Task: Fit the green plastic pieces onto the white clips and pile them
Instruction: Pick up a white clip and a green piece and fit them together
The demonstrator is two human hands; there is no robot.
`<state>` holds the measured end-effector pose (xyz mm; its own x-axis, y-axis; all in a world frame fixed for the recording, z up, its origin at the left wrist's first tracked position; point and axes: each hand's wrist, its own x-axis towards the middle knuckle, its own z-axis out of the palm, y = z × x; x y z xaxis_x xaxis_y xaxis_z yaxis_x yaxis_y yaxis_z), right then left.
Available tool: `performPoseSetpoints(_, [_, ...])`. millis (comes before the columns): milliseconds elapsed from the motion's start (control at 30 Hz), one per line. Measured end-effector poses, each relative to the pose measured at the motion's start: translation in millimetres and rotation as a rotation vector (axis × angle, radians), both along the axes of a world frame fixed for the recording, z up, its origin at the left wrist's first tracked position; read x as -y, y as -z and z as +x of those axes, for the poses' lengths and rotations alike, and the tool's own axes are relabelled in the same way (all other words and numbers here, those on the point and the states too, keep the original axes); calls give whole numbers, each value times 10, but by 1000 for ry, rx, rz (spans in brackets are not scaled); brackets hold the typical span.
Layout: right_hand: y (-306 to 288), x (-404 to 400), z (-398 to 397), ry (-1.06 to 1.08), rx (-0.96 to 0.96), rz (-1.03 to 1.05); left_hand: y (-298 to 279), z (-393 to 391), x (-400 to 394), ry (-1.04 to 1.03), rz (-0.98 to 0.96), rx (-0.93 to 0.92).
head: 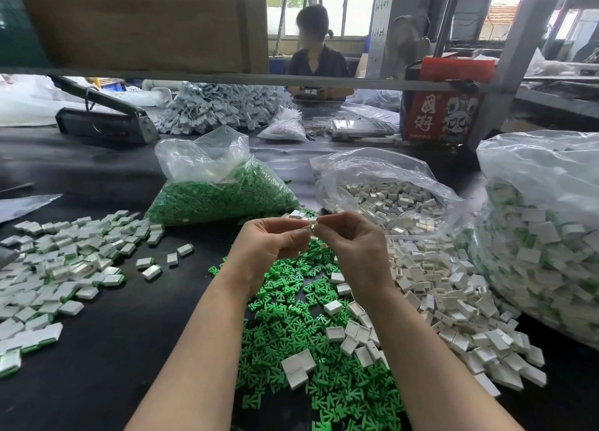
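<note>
**Both hands pinching 1 clip over the loose piles**

So the white clip sits right between the 2 hands, raised above the table in the middle of the scene. The left hand has its fingers curled and pinches the clip from the left; the right hand pinches it from the right, fingertips of both nearly touching. A sliver of green shows at the clip, too small to say more.

Under the hands lies a loose heap of green pieces, with a spread of white clips just to its right. The pile of finished parts is well off to the left on the black table. Farther back sit a bag of green pieces and a bag of white clips, and a big bag of finished parts is at the far right. A person sits across the table.
</note>
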<state>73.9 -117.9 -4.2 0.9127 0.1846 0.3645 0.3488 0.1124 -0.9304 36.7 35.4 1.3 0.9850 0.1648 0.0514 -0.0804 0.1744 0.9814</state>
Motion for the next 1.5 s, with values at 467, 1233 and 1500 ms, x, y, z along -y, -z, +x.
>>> performPoseSetpoints(467, [-31, 4, -23, -28, 9, -375, 52, 9, 19, 143, 143, -72])
performPoseSetpoints(1233, [51, 2, 45, -108, -71, -493, 94, -16, 140, 267, 321, -83])
performPoseSetpoints(1500, [37, -11, 4, -59, 58, -604, 16, -48, 226, 264, 404, -81])
